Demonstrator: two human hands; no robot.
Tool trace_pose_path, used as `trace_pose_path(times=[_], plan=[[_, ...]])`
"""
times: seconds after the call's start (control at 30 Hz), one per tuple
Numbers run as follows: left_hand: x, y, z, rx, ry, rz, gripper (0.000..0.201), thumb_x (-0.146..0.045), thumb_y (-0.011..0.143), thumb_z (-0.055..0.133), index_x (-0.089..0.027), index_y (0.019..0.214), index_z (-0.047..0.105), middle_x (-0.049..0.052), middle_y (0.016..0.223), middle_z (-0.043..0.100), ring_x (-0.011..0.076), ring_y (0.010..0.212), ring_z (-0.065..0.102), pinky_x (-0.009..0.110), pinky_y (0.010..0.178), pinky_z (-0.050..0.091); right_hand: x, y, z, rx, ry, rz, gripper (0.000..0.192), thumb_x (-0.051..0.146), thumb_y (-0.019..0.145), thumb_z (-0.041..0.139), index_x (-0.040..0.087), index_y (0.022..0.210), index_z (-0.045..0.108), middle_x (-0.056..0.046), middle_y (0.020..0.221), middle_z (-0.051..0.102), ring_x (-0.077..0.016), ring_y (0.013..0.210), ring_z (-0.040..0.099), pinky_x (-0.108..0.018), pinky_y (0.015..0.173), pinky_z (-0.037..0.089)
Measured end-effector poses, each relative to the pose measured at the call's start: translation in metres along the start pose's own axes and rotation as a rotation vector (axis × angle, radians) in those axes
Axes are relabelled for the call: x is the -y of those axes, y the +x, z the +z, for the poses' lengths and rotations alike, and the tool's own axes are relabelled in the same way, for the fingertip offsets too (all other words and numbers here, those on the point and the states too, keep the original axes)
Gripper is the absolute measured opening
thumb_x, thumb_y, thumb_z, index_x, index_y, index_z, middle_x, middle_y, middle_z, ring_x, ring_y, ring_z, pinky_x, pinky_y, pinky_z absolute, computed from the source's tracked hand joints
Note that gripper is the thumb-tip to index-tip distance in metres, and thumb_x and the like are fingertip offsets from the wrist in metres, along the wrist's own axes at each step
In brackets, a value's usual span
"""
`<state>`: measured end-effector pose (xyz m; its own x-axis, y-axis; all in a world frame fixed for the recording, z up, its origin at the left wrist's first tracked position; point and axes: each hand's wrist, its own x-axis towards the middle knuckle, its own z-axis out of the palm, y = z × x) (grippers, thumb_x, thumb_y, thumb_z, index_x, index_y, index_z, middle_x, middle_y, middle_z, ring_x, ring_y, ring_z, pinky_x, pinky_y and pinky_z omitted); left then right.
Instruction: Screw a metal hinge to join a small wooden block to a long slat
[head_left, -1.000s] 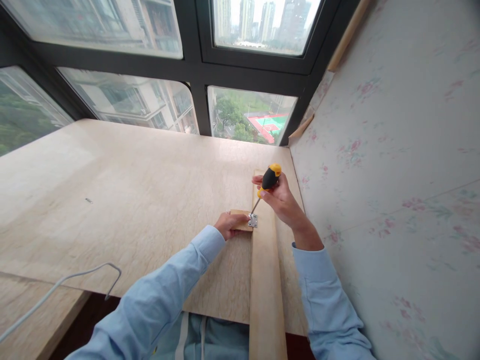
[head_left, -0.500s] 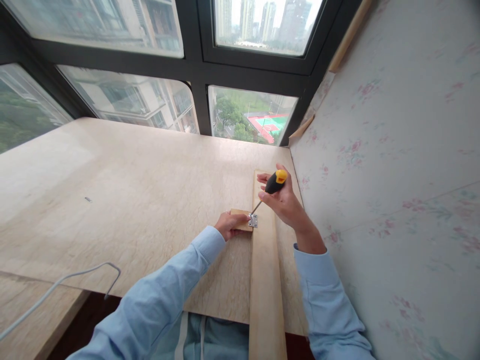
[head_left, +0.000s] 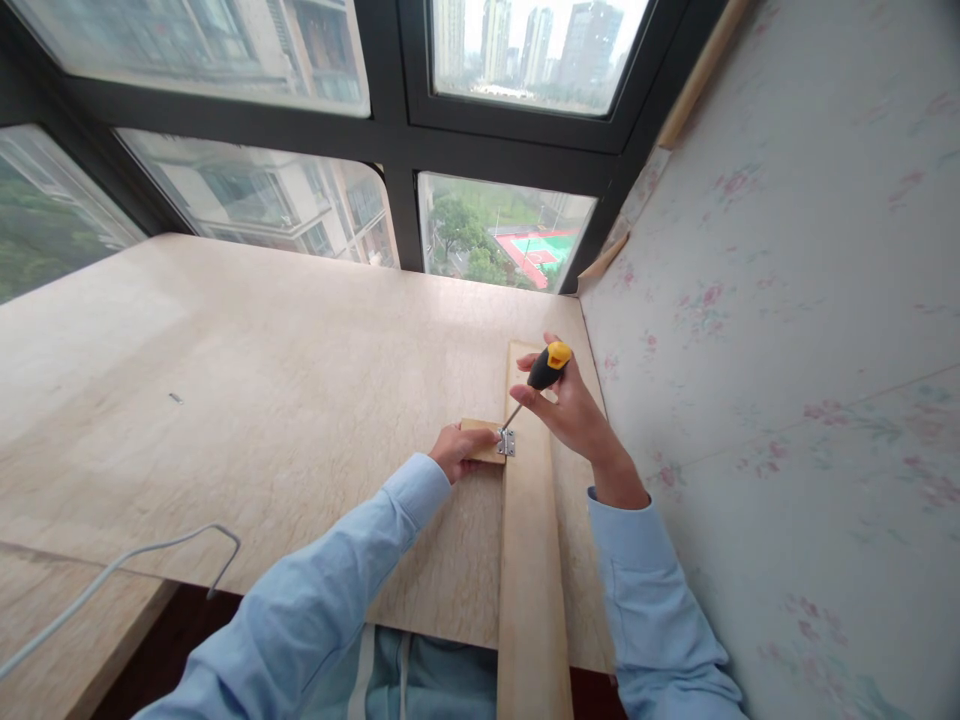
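A small wooden block (head_left: 487, 455) is gripped by my left hand (head_left: 454, 450), its thumb lying near a silver metal hinge (head_left: 507, 442). The hinge spans the block and a long wooden board (head_left: 532, 560) that runs toward me. My right hand (head_left: 574, 405) holds a screwdriver (head_left: 546, 368) with a black and yellow handle, its fingers around the grip. The shaft slants down to the left, and the tip meets the hinge's left leaf. Whether a screw sits under the tip is too small to tell.
The board lies on a beige marble-look sill (head_left: 315, 380) below dark-framed windows. A small metal piece (head_left: 175, 398) lies on the left. A white cable (head_left: 150, 548) curves over the front edge. Floral wallpaper (head_left: 787, 350) covers the wall close on my right.
The screwdriver handle and my right hand have shifted very slightly left, with the fingers changing position a little. My left hand, the block and the hinge stay in place.
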<state>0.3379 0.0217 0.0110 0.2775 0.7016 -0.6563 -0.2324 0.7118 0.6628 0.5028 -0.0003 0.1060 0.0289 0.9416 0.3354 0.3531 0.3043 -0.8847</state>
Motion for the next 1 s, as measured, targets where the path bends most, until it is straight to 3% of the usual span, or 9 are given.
trace_pose_path(times=[0.1, 0.17, 0.3, 0.4, 0.5, 0.6, 0.73, 0.9, 1.0], plan=[[0.0, 0.0, 0.0, -0.013, 0.011, -0.003, 0.035, -0.007, 0.053, 0.082, -0.013, 0.084, 0.067, 0.009, 0.084, 0.074, 0.0204, 0.07, 0.07, 0.033, 0.066, 0.058, -0.002, -0.003, -0.006, 0.162, 0.2, -0.009, 0.071, 0.045, 0.084, 0.068, 0.031, 0.144, 0.032, -0.008, 0.134, 0.058, -0.0228, 0.128, 0.054, -0.048, 0.107, 0.045], [-0.001, 0.0, 0.001, -0.02, 0.019, -0.004, 0.034, -0.006, 0.055, 0.081, -0.012, 0.084, 0.066, 0.009, 0.083, 0.074, 0.0205, 0.07, 0.069, 0.033, 0.065, 0.058, 0.0, -0.003, -0.009, 0.197, 0.207, 0.019, 0.068, 0.043, 0.085, 0.068, 0.031, 0.143, 0.034, -0.008, 0.13, 0.061, -0.0232, 0.123, 0.059, -0.047, 0.103, 0.049], [-0.002, -0.003, 0.002, -0.014, 0.011, -0.002, 0.031, -0.005, 0.055, 0.08, -0.013, 0.082, 0.066, 0.009, 0.081, 0.074, 0.0204, 0.069, 0.069, 0.032, 0.065, 0.058, 0.007, 0.002, -0.006, -0.029, -0.107, 0.054, 0.068, 0.049, 0.072, 0.079, 0.024, 0.129, 0.052, -0.005, 0.095, 0.072, -0.025, 0.087, 0.071, -0.044, 0.085, 0.059], [-0.003, -0.006, 0.003, -0.019, 0.012, -0.004, 0.031, -0.005, 0.056, 0.079, -0.013, 0.083, 0.066, 0.007, 0.08, 0.073, 0.0193, 0.068, 0.069, 0.031, 0.064, 0.058, 0.008, 0.003, 0.0, -0.129, -0.253, 0.027, 0.082, 0.054, 0.063, 0.083, 0.025, 0.132, 0.05, -0.005, 0.097, 0.07, -0.0255, 0.083, 0.068, -0.043, 0.08, 0.059], [-0.003, -0.006, 0.002, -0.003, 0.022, -0.004, 0.031, -0.006, 0.057, 0.079, -0.012, 0.085, 0.066, 0.007, 0.081, 0.073, 0.019, 0.069, 0.069, 0.031, 0.064, 0.058, 0.006, 0.0, -0.001, 0.001, -0.125, 0.008, 0.091, 0.05, 0.074, 0.077, 0.028, 0.148, 0.028, -0.009, 0.118, 0.065, -0.0266, 0.109, 0.064, -0.047, 0.096, 0.053], [-0.002, -0.003, 0.0, -0.003, 0.033, -0.007, 0.032, -0.006, 0.058, 0.078, -0.012, 0.087, 0.066, 0.008, 0.083, 0.073, 0.0193, 0.07, 0.069, 0.032, 0.065, 0.058, 0.004, -0.004, -0.006, 0.143, 0.045, -0.008, 0.089, 0.043, 0.085, 0.067, 0.031, 0.153, 0.012, -0.01, 0.133, 0.057, -0.0245, 0.129, 0.053, -0.05, 0.108, 0.044], [-0.001, -0.001, 0.0, 0.0, 0.021, -0.008, 0.033, -0.006, 0.057, 0.079, -0.012, 0.087, 0.066, 0.008, 0.084, 0.073, 0.0198, 0.07, 0.069, 0.032, 0.065, 0.058, 0.011, -0.007, -0.012, 0.227, 0.111, 0.016, 0.079, 0.043, 0.088, 0.063, 0.033, 0.152, 0.017, -0.009, 0.13, 0.06, -0.0233, 0.124, 0.058, -0.047, 0.105, 0.048], [-0.002, -0.004, 0.001, 0.0, 0.002, 0.004, 0.034, -0.007, 0.055, 0.08, -0.012, 0.086, 0.066, 0.008, 0.081, 0.073, 0.0195, 0.07, 0.069, 0.031, 0.065, 0.057, 0.023, -0.002, -0.003, -0.02, -0.255, 0.059, 0.077, 0.056, 0.073, 0.075, 0.026, 0.137, 0.045, -0.005, 0.095, 0.07, -0.027, 0.084, 0.07, -0.049, 0.086, 0.058], [-0.002, -0.006, 0.001, -0.002, -0.004, 0.014, 0.035, -0.007, 0.054, 0.081, -0.011, 0.085, 0.066, 0.008, 0.082, 0.073, 0.0199, 0.07, 0.069, 0.031, 0.064, 0.057, 0.021, -0.001, 0.002, -0.07, -0.358, 0.091, 0.085, 0.061, 0.068, 0.077, 0.024, 0.137, 0.044, -0.007, 0.098, 0.069, -0.0287, 0.082, 0.068, -0.052, 0.083, 0.057]])
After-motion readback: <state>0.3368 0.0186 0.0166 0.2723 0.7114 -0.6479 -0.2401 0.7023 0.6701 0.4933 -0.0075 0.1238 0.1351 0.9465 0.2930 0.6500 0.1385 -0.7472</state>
